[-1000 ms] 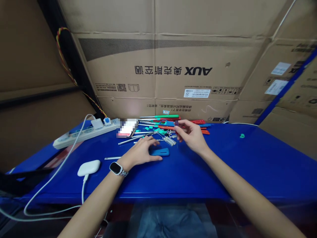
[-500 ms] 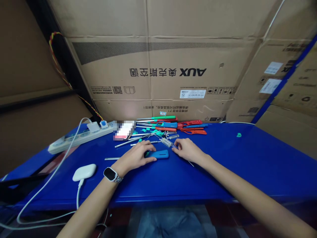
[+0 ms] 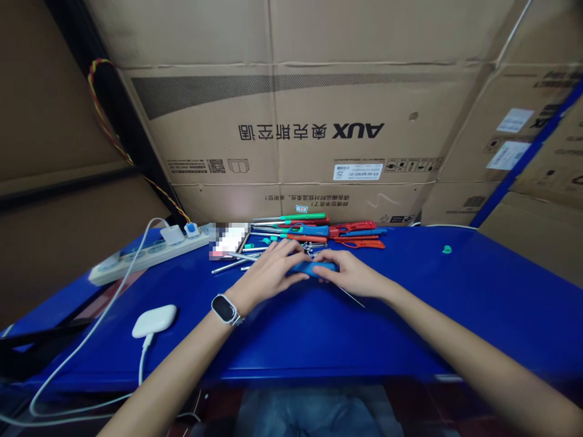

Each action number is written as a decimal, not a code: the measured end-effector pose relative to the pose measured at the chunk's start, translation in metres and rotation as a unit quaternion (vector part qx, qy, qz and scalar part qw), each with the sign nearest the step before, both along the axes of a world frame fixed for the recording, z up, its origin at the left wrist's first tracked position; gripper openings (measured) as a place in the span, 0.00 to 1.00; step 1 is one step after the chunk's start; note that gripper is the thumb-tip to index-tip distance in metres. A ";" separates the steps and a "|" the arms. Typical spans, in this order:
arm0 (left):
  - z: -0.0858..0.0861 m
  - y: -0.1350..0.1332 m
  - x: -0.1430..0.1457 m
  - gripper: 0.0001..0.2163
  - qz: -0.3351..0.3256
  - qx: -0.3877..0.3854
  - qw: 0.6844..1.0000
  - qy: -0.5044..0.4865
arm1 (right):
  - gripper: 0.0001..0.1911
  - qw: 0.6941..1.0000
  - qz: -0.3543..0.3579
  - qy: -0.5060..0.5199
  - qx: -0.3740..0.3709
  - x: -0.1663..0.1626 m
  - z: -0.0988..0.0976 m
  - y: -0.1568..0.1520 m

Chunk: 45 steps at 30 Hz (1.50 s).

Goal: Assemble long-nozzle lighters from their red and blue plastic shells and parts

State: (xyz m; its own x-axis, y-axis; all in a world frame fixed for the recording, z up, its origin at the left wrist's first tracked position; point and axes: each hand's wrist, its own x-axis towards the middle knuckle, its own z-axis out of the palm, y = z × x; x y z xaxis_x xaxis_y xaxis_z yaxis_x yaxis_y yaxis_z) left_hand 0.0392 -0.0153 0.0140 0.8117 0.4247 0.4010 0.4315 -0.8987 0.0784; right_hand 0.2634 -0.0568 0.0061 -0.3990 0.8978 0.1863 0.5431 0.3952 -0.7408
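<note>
A blue long-nosed lighter [image 3: 306, 267] is held level between both hands, just above the table. My left hand [image 3: 276, 270], with a watch on its wrist, is closed round its left part; the metal tube [image 3: 242, 257] points out to the left. The fingers of my right hand [image 3: 348, 272] are closed on the right end of the blue handle. From under that hand a thin metal wire [image 3: 354, 298] sticks out; its other end is hidden in the palm. Behind the hands lie metal tubes [image 3: 228, 266], small green pieces [image 3: 269, 241] and clear plastic parts, partly covered.
At the back lie several lighters with green [image 3: 310, 216], red [image 3: 359, 242] and blue handles. A phone [image 3: 230, 238], a power strip [image 3: 150, 252] and a white charging case [image 3: 155, 320] with its cable are on the left. One green piece [image 3: 447, 249] lies far right. Cardboard [image 3: 300, 97] stands behind.
My left hand has lifted the blue lighter and carried it right and away from me. My right hand, earlier at the clear parts, now grips the handle's end. The view has shifted slightly.
</note>
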 end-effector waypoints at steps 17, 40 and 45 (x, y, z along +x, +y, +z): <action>-0.038 0.057 -0.019 0.13 0.195 -0.008 0.980 -0.027 | 0.13 0.958 -0.128 -0.213 0.144 0.023 -0.004 0.109; -0.041 0.069 -0.006 0.22 0.256 -0.026 0.966 0.023 | 0.15 0.900 -0.146 -0.303 0.276 0.022 -0.025 0.123; -0.045 0.072 -0.005 0.24 0.261 -0.073 0.962 0.043 | 0.15 0.894 -0.158 -0.315 0.276 0.020 -0.023 0.120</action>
